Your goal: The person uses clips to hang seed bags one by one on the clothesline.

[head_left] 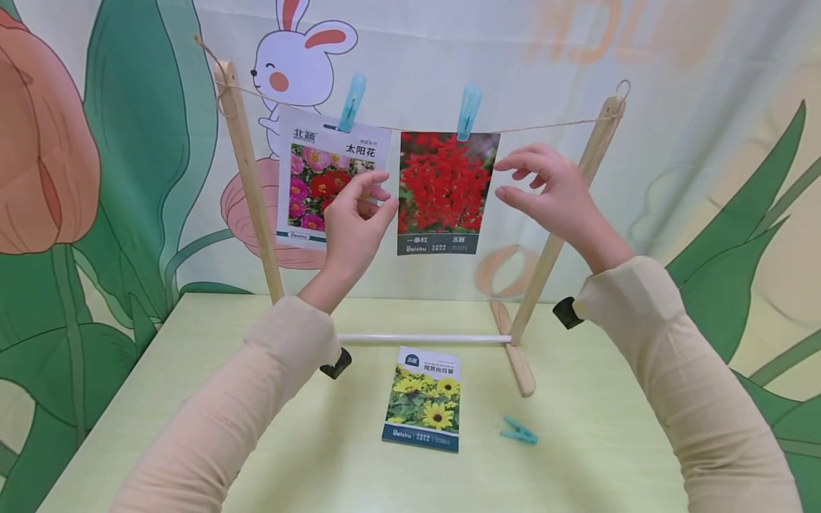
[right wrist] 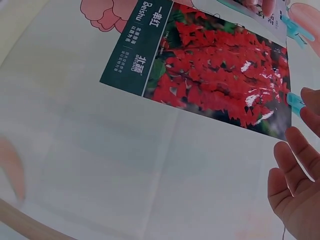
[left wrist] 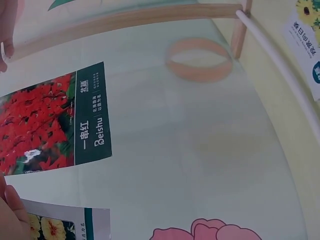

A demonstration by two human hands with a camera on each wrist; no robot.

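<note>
A seed packet with red flowers (head_left: 442, 187) hangs from a twine line (head_left: 545, 126), held by a light-blue clothespin (head_left: 470, 112). To its left hangs a white-bordered packet with pink and red flowers (head_left: 300, 206) under another blue clothespin (head_left: 352, 104). My left hand (head_left: 358, 217), fingers loosely bent, is in front of the white-bordered packet, its fingertips close to the red packet's left edge. At the red packet's right edge is my right hand (head_left: 548, 187), thumb and fingers apart. In the right wrist view, its fingers (right wrist: 295, 155) lie beside the packet's corner, gripping nothing.
The twine is strung between two wooden posts (head_left: 249, 178), joined low down by a white rod (head_left: 423, 338). On the table (head_left: 288, 442) lie a yellow sunflower seed packet (head_left: 423, 399) and a loose blue clothespin (head_left: 519, 432). A printed curtain (head_left: 410, 43) hangs behind.
</note>
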